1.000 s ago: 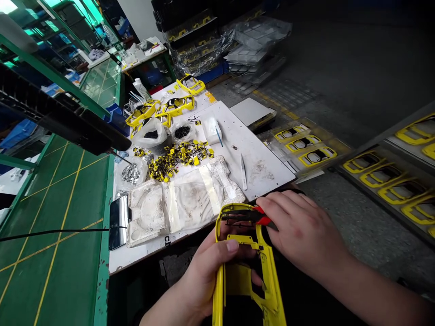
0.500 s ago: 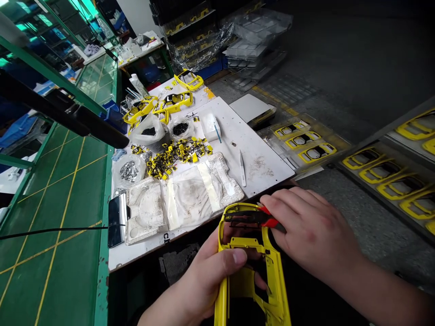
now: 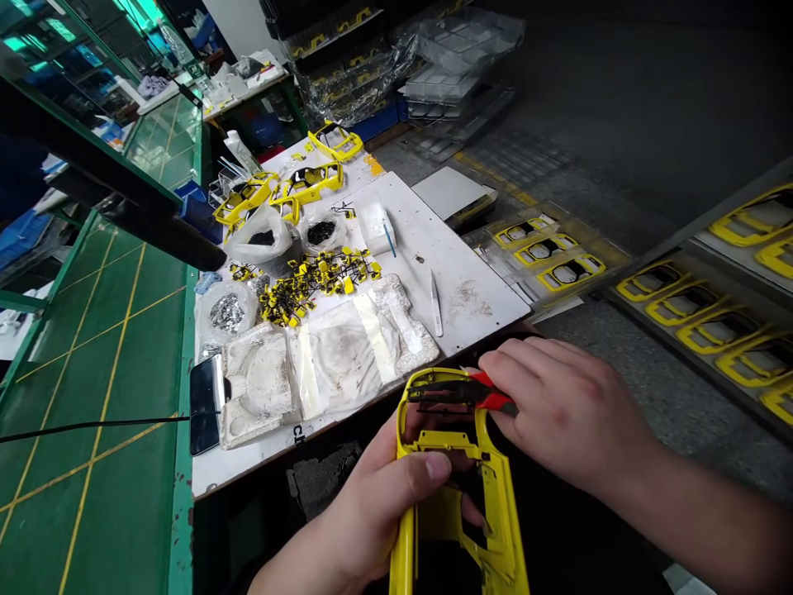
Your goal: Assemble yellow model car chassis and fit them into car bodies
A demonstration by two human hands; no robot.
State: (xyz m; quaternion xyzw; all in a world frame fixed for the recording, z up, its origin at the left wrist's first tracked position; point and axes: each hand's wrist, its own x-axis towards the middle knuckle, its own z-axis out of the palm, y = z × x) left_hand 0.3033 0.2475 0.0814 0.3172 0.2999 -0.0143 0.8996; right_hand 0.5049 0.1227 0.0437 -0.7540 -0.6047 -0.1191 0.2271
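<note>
- The left hand [image 3: 372, 516] is closed around a yellow plastic car-body shell [image 3: 499, 496], its thumb lying across the shell's crossbar and its fingers curled behind it.
- The shell is held up in the air just past the near edge of the desk [image 3: 477, 289], tilted with its far end raised; it touches neither the desk nor the floor.
- The right hand [image 3: 570, 413] sits at the shell's far end, its fingers together over a red-handled tool [image 3: 496, 402].
- A thin black part [image 3: 437, 392] lies across the shell's top opening, right by the tool's tip; whether the tool grips it, I cannot tell.
- Finished work: three yellow shells with black parts fitted [image 3: 308, 182] sit at the far end of the desk, and more yellow shells lie in plastic trays [image 3: 687, 318] off the right side.
- Work left: a loose heap of small yellow and black parts [image 3: 315, 281] lies mid-desk, and black bits fill a plastic bag [image 3: 263, 240] beside it.
- A white foam pad [image 3: 257, 384] and a phone [image 3: 204, 405] sit by the desk's left edge; a scalpel [image 3: 436, 306] lies on the bare right part.
</note>
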